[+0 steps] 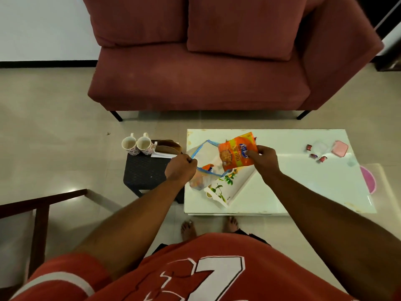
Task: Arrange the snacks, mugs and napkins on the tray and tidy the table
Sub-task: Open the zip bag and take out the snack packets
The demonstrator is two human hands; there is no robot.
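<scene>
- Right now we are standing at the white table [303, 181], and by our reckoning the task is only starting: nothing is arranged yet.
- We are seeing the tray [230, 190] lying near the table's left front corner, tilted up on one side, its long axis running diagonally from near-left to far-right.
- We are holding a clear zip bag [206, 157] over the tray with our left hand [181, 167], fingers pinched tight on its blue rim.
- We are gripping the orange snack packet [236, 152] in our right hand [263, 158], fingers closed on its right edge; it is hanging above the bag's mouth, long axis tilted, top end pointing away to the right.
- We are leaving the two mugs [136, 145] and the napkins [161, 154] on the dark stool [145, 172], apart from the tray.
- We are also judging the small wrappers [315, 154] at the far right as waiting to be tidied.
</scene>
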